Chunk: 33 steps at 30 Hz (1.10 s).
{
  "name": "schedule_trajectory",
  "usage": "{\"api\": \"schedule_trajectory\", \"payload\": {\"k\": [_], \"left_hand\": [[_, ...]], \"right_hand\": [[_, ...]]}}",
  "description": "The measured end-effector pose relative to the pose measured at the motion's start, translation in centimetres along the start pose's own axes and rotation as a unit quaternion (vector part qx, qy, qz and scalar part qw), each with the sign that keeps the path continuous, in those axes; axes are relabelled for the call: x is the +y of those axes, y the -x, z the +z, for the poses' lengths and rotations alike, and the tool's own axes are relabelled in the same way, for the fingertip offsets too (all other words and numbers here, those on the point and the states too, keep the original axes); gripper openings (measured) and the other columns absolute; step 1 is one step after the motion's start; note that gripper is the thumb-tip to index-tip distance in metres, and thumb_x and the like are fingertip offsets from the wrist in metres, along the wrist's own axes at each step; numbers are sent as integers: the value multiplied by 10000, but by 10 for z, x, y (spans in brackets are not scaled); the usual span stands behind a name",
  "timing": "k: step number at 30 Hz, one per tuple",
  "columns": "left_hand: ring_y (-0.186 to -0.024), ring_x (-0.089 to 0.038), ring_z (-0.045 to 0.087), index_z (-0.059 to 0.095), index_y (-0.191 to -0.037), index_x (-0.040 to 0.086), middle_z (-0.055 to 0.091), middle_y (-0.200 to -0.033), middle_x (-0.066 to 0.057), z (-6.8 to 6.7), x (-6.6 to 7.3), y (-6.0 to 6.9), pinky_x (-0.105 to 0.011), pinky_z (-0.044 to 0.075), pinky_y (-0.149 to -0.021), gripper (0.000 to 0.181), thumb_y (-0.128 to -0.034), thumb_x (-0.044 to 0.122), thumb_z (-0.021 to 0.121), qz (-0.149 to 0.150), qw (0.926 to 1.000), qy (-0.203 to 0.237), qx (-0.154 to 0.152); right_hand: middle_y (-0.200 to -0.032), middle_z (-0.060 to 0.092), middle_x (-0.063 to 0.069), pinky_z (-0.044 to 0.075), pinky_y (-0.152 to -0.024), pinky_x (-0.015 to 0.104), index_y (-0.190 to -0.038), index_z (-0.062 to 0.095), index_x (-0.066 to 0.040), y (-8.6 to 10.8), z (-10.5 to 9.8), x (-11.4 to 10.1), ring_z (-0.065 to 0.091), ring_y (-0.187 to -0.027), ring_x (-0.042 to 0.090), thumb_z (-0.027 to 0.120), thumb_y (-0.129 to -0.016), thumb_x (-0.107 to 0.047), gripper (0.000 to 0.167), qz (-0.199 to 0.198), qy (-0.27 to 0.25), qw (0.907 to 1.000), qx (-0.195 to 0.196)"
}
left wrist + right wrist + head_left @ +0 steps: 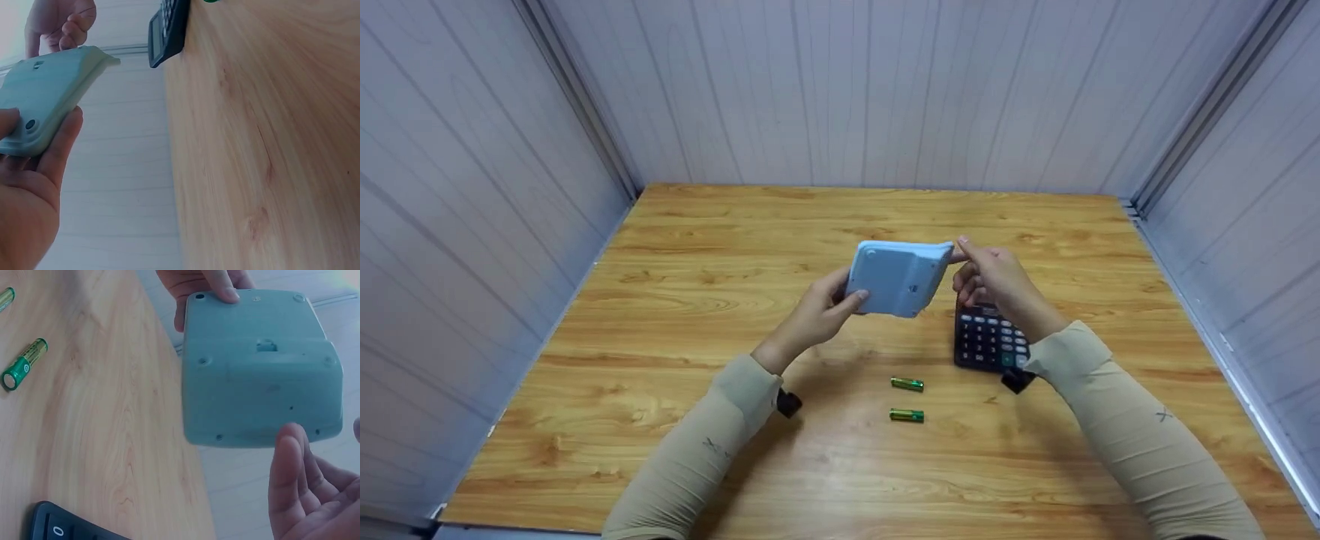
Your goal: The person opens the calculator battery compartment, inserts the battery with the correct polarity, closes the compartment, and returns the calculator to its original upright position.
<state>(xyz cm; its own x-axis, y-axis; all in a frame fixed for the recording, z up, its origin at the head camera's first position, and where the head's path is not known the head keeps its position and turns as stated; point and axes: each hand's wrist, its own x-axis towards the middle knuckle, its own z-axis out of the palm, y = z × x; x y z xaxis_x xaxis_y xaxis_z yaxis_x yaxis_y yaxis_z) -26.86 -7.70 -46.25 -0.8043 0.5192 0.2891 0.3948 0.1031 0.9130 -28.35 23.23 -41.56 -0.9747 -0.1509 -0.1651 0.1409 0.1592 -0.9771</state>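
My left hand (819,309) grips a light blue calculator (889,281) by one end, holding it above the table with the thumb on its back. The calculator's back, with small screw holes and a little slot, shows in the right wrist view; its key side is hidden. At the opposite end is my right hand (997,279), one finger reaching the edge and the others loosely bent. Whether that finger touches the case is hard to tell. Two green and gold batteries (907,384) (25,364) lie on the table below.
A black calculator (990,341) lies keys up under the right hand, partly covered by it. The wooden table (697,300) is bordered by pale panelled walls (840,97) at the back and both sides.
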Motion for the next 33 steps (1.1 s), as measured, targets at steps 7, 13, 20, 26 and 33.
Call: {"api": "schedule_trajectory", "payload": {"k": [7, 13, 20, 26, 33], "left_hand": [[-1227, -444, 728, 501, -1540, -90, 666, -1397, -341, -4, 3, -4, -593, 655, -942, 451, -1114, 46, 560, -162, 9970, 727, 206], [-1230, -405, 732, 479, -1572, -70, 653, -1424, -333, -6, 5, -4, -571, 659, -944, 476, -1121, 62, 557, -335, 9907, 1291, 256], [-1202, -312, 756, 482, -1577, -42, 658, -1434, -296, -7, 3, -4, -461, 677, -933, 469, -1133, 93, 549, -375, 9815, 1873, 137], [-1155, -263, 768, 479, -1579, -39, 669, -1405, -277, -7, -1, -5, -424, 681, -915, 461, -1136, 80, 533, -429, 9739, 2225, 107], [-1126, -238, 771, 473, -1568, -68, 668, -1389, -288, -5, 0, -5, -405, 682, -902, 456, -1138, 73, 524, -508, 9749, 2166, 85]], "right_hand": [[-914, 697, -20, 631, -789, 296, -1131, 730, -54, -1, 4, 4, 665, -843, 129, 520, -1157, -355, 368, -611, -128, 9980, 83], [-1115, 729, 1, 650, -893, 304, -1364, 640, 31, 3, 14, 4, 725, -1001, 152, 529, -1155, -245, 363, -824, -508, 9952, -117], [-1190, 696, 9, 643, -907, 286, -1457, 565, 72, 7, 20, 2, 705, -1079, 148, 563, -1132, -147, 392, -919, -754, 9929, -85], [-1130, 724, -11, 647, -869, 282, -1448, 559, 83, 8, 22, 3, 718, -1057, 144, 579, -1095, -31, 372, -922, -862, 9920, -10], [-1071, 732, -15, 648, -812, 264, -1388, 578, 74, 8, 23, 8, 727, -987, 129, 582, -1083, 1, 314, -875, -832, 9927, 66]]}}
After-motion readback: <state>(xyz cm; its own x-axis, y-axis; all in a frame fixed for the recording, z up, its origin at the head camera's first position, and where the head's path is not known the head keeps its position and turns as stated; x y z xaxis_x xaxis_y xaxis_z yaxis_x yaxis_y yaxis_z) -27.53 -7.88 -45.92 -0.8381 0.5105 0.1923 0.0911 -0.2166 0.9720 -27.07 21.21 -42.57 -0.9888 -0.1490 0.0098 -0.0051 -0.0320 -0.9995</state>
